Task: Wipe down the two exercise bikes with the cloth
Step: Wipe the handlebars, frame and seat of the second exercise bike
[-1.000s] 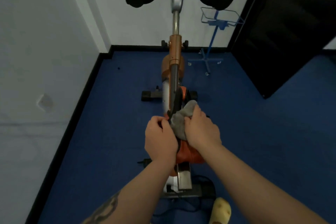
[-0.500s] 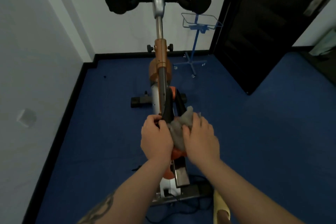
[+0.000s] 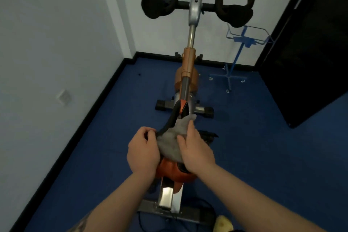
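An orange and silver exercise bike [image 3: 186,73] stands lengthwise in front of me on blue carpet, its black handlebars [image 3: 195,5] and console at the top. Its orange and black saddle [image 3: 175,171] lies directly under my hands. A grey cloth [image 3: 173,143] is draped over the saddle. My right hand [image 3: 195,150] lies on the cloth's right side with fingers spread and presses it against the saddle. My left hand [image 3: 143,150] grips the saddle's left edge, fingers curled at the cloth's border. Only one bike is in view.
A white wall [image 3: 56,52] runs close along the left. A blue wire stand on castors [image 3: 239,51] sits right of the bike's front. A dark open door [image 3: 308,47] fills the far right. A yellow object [image 3: 224,224] lies by the bike's rear foot.
My view has tilted up and shifted, bringing the handlebars and console fully into frame. My right hand has slid along the saddle with the cloth; my left hand still holds the saddle's left edge.
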The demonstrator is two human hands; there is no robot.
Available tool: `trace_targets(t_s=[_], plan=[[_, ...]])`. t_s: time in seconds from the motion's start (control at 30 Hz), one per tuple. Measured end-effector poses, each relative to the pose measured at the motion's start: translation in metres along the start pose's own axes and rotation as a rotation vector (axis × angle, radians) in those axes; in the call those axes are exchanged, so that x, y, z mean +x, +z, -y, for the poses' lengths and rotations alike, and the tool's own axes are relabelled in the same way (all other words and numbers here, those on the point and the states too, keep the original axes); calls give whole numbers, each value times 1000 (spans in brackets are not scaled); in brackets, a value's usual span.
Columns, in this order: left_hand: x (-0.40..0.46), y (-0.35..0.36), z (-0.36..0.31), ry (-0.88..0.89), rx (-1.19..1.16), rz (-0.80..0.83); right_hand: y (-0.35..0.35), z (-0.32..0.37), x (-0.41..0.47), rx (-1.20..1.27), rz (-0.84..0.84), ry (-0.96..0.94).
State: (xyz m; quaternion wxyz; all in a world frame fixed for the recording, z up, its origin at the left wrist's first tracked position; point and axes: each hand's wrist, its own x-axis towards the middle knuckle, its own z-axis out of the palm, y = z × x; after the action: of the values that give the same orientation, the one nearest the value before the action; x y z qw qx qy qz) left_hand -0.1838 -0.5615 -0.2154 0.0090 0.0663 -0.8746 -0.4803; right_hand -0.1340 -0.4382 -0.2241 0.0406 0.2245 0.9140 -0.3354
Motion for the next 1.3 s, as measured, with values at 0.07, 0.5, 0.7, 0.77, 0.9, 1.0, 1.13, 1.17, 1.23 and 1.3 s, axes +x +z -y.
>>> trace_targets(t_s=[0.07, 0.5, 0.7, 0.77, 0.9, 1.0, 1.13, 1.17, 1.23, 1.3], plan=[[-2, 2, 0, 4, 18, -74, 0, -17, -14, 133, 59, -134], [-7, 14, -6, -250, 217, -188, -3, -6, 39, 478, 317, 48], [-7, 12, -7, -250, 203, -231, -5, 23, 108, 657, 47, 180], [-7, 11, -8, -246, 172, -224, -6, 21, 117, 705, 17, 133], [-8, 12, -8, -237, 170, -239, 8, -3, 98, 353, 10, -145], [-8, 12, -7, -238, 180, -245, -3, -7, 117, 216, 4, -365], [-8, 13, -6, -242, 173, -251, -37, 11, 149, 18, 107, -518], [-8, 13, -5, -241, 174, -256, -39, 13, 147, -72, 108, -592], [-9, 13, -3, -236, 174, -276, -33, 13, 128, -306, 105, -809], [-11, 15, -3, -227, 179, -310, -26, 7, 107, -338, 167, -963]])
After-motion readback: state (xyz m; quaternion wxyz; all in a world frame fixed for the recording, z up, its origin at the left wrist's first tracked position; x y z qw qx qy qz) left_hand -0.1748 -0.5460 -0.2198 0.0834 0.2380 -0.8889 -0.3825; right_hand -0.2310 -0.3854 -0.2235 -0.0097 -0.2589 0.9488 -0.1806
